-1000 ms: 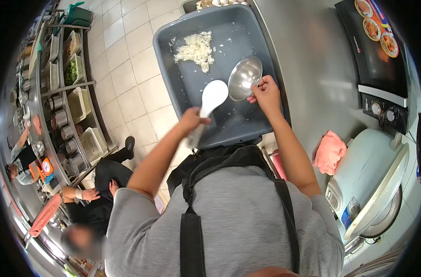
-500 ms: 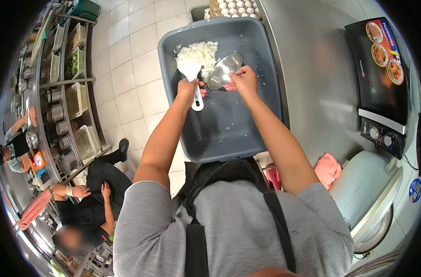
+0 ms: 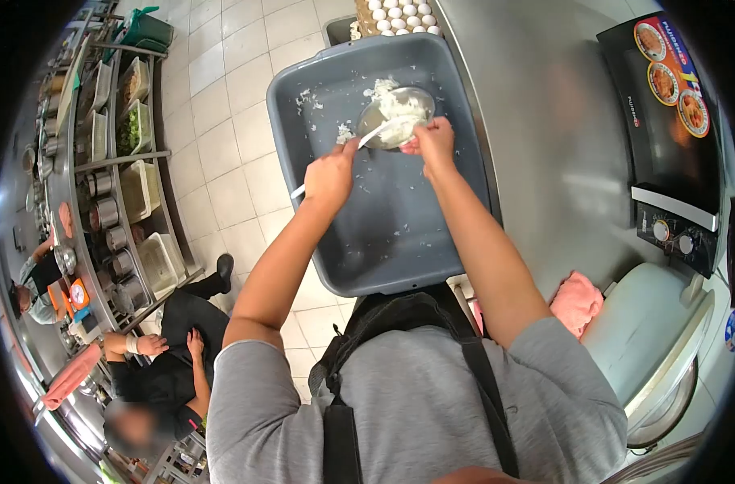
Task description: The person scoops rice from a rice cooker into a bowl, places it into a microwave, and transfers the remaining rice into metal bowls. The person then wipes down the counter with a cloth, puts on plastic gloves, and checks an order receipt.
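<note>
Two grips, upper centre: left fingers [image 3: 345,156] hold paddle [image 3: 373,134], right fingers [image 3: 416,145] metal bowl [image 3: 370,118]. Judged: bowl light, stiff, best held by rim; rice [image 3: 396,106] soft, clingy.

From my end, I see a floor [image 3: 230,157] of pale square tiles with darker joints between them. On the right I get a long steel counter [image 3: 537,185], its dull surface catching soft, blurred reflections, and a white tiled wall [image 3: 710,387] beyond its lower end. Down the left side, I make out a metal rack [image 3: 125,159] with open shelving and crossbars.
</note>
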`<state>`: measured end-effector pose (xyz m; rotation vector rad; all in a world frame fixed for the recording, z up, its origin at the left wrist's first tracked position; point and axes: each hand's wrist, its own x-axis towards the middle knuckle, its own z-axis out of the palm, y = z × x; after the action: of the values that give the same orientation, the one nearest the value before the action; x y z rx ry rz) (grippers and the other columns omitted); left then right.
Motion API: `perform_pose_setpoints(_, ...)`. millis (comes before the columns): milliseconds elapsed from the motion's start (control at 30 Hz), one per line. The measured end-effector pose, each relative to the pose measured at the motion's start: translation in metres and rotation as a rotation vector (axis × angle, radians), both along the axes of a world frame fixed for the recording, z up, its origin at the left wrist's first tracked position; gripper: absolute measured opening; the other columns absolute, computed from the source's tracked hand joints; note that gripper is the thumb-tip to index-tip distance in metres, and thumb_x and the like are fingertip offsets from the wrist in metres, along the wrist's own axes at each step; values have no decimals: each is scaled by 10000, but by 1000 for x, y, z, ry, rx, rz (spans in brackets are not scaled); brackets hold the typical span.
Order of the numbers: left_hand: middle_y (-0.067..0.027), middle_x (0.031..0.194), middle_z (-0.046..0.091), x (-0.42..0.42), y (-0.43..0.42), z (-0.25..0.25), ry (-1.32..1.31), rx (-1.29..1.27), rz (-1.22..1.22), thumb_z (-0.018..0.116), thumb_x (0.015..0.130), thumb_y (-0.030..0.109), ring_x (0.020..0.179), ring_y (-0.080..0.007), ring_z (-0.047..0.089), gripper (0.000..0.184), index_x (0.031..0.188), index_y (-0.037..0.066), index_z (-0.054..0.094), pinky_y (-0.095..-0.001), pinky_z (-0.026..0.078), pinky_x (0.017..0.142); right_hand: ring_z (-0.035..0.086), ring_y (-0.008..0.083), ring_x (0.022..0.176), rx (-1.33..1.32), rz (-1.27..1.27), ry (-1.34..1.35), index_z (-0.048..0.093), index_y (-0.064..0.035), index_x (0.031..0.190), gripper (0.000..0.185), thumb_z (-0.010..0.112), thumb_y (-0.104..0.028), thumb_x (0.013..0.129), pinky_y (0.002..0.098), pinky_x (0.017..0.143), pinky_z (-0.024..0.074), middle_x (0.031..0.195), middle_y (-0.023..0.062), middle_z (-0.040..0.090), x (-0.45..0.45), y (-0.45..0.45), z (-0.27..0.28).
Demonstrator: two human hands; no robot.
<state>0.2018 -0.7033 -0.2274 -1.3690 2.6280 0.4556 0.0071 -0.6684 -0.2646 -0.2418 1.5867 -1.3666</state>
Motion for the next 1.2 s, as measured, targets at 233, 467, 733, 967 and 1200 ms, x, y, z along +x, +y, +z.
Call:
perform_pose_setpoints(233, -163, 974, 658, -22, -89, -14, -112, -154, 98, 467, 859, 70, 837, -342, 671, 361, 1215, 120, 506, -434, 542, 709, 643, 242, 556, -6, -148, -15, 384, 4, 900, 170, 540, 11, 833, 318, 498, 569, 728, 170, 583, -5, 54, 5)
perform_pose_setpoints(467, -195, 1091, 632, -45, -72, -4, -139, 367, -106, 532, 853, 181, 1021, -356, 605, 414, 1264, 127, 523, -440, 476, 889, 636, 215, 546, -69, -170, -108, 383, 6, 902, 181, 559, 6, 857, 297, 480, 565, 730, 149, 572, -7, 50, 18)
perform_pose_setpoints(733, -123, 849, 538, 25, 28, 0, 713, 1068, 1060, 408, 861, -38, 605, -244, 616, 394, 1242, 52, 363, -354, 539, 465, 638, 222, 551, -14, -156, -60, 359, -24, 901, 186, 507, 53, 819, 297, 494, 558, 769, 149, 565, 9, 85, 4)
perform_pose_setpoints(967, -93, 774, 548, -23, 37, -56, 804, 1045, 1135, 438, 893, 13, 564, -213, 581, 209, 1096, 18, 393, -353, 512, 467, 601, 185, 531, 13, -243, -91, 344, -45, 880, 202, 491, 77, 815, 294, 478, 545, 757, 119, 551, 29, 156, 2)
perform_pose_setpoints(1200, -171, 851, 659, -29, -54, -82, 219, 307, 402, 500, 887, 105, 682, -266, 668, 393, 1269, 71, 417, -409, 544, 593, 628, 204, 587, 0, -288, -173, 335, -43, 892, 204, 523, 32, 865, 314, 536, 575, 824, 151, 562, 37, 166, 10)
